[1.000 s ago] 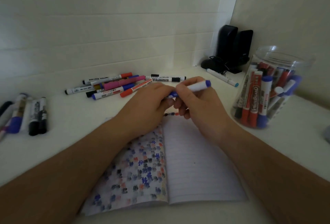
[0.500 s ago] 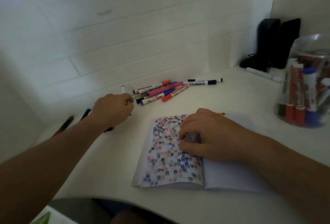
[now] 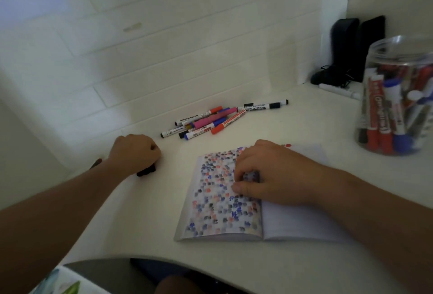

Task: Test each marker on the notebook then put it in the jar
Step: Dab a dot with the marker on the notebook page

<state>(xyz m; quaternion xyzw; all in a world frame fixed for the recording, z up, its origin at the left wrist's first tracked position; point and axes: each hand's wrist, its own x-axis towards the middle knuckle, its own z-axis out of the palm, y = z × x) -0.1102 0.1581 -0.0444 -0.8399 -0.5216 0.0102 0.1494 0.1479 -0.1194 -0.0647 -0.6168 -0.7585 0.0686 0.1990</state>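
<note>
Left grip (image 3: 136, 153) curled over a dark marker (image 3: 146, 171) at nine o'clock on the bench (image 3: 140, 211); right grip (image 3: 269, 174) pressing the notebook (image 3: 220, 214) with curled fingers. Lift marker clear, uncap, dab bare paper. Jar (image 3: 398, 96) at three o'clock.

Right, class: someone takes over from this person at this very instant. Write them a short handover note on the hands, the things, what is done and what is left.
Left hand: fingers curled over a dark marker at the desk's left side; whether it is lifted yet is unclear.
Right hand: rests on the open notebook, steadying it.
Jar stands at right, open.
Done: many markers already in the jar; the left page is covered in test marks.
Left: test the dark marker, jar it, then work through the pile by the wall.
</note>
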